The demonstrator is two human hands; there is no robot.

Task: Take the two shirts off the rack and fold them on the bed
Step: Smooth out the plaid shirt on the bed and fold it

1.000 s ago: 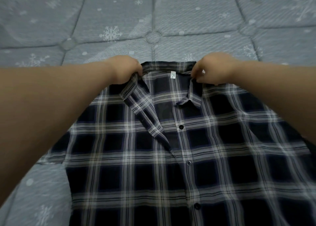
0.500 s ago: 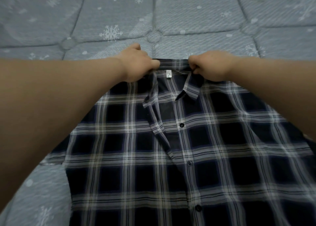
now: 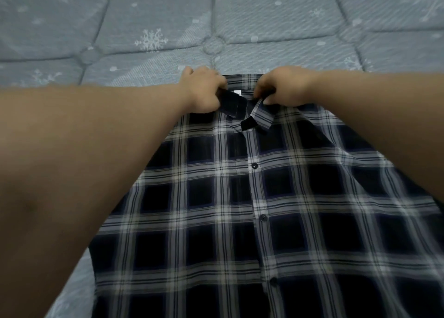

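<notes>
**Both hands pinch the collar of a plaid shirt laid on the bed**

A dark navy and white plaid shirt point(image 3: 240, 209) lies front side up on the bed point(image 3: 264, 17), spread flat, with its collar point(image 3: 258, 115) at the far end and its lower part running out of the bottom of the view. The button placket runs down the middle of the shirt, slightly right of centre, and three dark buttons point(image 3: 254, 165) show along it; the two front panels meet there and appear closed from the first visible button downward.

The left hand point(image 3: 204, 94) has its fingers curled round the left collar flap, gripping the fabric at the neckline. The right hand point(image 3: 283, 91) pinches the right collar flap between thumb and curled fingers, and the pointed tip of that flap hangs down below the hand onto the shirt front. The two hands sit close together at the neck opening, with a small white label point(image 3: 237, 92) visible between them on the inner collar band. Both bare forearms reach in from the near corners of the view, the left one covering much of the shirt's left side and sleeve.

The bed is covered by a grey-blue quilted surface with pale snowflake and dot prints and tufted seams. Only this one shirt is in view
</notes>
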